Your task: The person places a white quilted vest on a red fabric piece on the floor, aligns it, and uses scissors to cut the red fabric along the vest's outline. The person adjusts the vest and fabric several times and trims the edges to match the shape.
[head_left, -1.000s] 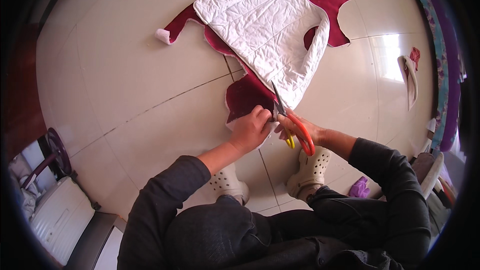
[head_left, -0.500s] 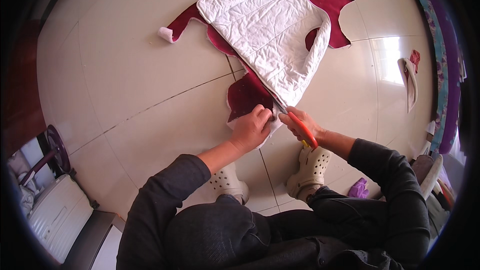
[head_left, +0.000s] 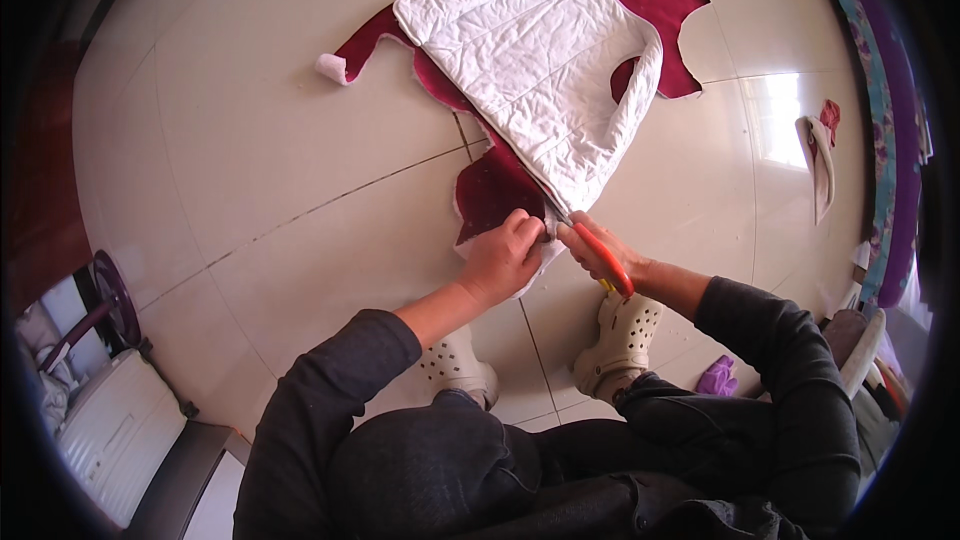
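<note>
A dark red fabric (head_left: 496, 190) with a pale fleecy back lies on the floor under a white quilted vest (head_left: 535, 60). Its lower flap is pinched in my left hand (head_left: 505, 255), the fingers closed on the edge. My right hand (head_left: 600, 250) is wrapped round a pair of scissors (head_left: 612, 265) with red handles. The blades point up and left along the vest's lower edge, at the red fabric. Both hands are close together, and the blade tips are partly hidden by cloth.
Fabric scraps (head_left: 819, 165) lie on the tiled floor (head_left: 300, 140) at the right. A purple crumpled item (head_left: 717, 377) is near my right foot. My beige clogs (head_left: 620, 335) stand just below the hands. A white suitcase (head_left: 120, 430) stands at the lower left.
The scissors' blades and my right hand have shifted very slightly. My left hand keeps its grip, and the fabric and vest lie almost as before.
</note>
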Action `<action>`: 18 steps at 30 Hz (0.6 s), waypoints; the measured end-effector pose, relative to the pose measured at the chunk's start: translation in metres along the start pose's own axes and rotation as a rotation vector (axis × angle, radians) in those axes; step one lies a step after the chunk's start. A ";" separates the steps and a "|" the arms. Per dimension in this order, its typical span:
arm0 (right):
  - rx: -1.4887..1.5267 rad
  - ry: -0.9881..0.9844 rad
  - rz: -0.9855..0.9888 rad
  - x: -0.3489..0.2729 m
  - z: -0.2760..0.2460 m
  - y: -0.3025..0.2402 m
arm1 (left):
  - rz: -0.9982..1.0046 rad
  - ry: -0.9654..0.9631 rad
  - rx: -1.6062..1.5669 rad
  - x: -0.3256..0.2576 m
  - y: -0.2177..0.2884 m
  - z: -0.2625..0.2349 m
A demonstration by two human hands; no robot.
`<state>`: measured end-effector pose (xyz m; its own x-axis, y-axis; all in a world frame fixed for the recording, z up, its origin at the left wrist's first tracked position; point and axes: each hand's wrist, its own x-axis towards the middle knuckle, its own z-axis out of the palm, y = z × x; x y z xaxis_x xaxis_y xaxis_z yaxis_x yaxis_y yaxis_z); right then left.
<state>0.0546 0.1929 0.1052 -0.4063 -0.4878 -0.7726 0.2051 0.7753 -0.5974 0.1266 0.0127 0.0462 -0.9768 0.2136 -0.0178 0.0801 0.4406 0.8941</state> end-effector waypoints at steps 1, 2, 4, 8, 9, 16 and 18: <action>0.026 -0.002 0.019 0.001 0.000 0.000 | 0.002 0.001 0.003 0.000 0.000 0.000; 0.054 0.004 0.050 0.001 0.000 0.001 | 0.005 0.004 0.005 0.000 0.000 -0.001; 0.114 0.027 0.120 0.003 0.003 0.002 | 0.003 0.002 0.003 0.000 -0.001 0.000; 0.157 0.051 0.161 0.005 0.003 0.004 | 0.001 -0.001 0.002 0.000 -0.001 0.000; 0.176 0.058 0.158 0.005 0.004 0.004 | 0.004 0.001 0.005 0.001 -0.001 0.000; 0.134 0.050 0.146 0.004 0.006 -0.003 | 0.014 0.004 -0.002 0.001 -0.001 -0.001; 0.118 0.038 0.153 0.006 0.004 -0.004 | 0.021 -0.005 -0.010 0.000 0.000 -0.001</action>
<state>0.0553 0.1854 0.1025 -0.3958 -0.3508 -0.8487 0.3689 0.7856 -0.4968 0.1264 0.0119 0.0470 -0.9740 0.2266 -0.0013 0.0983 0.4278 0.8985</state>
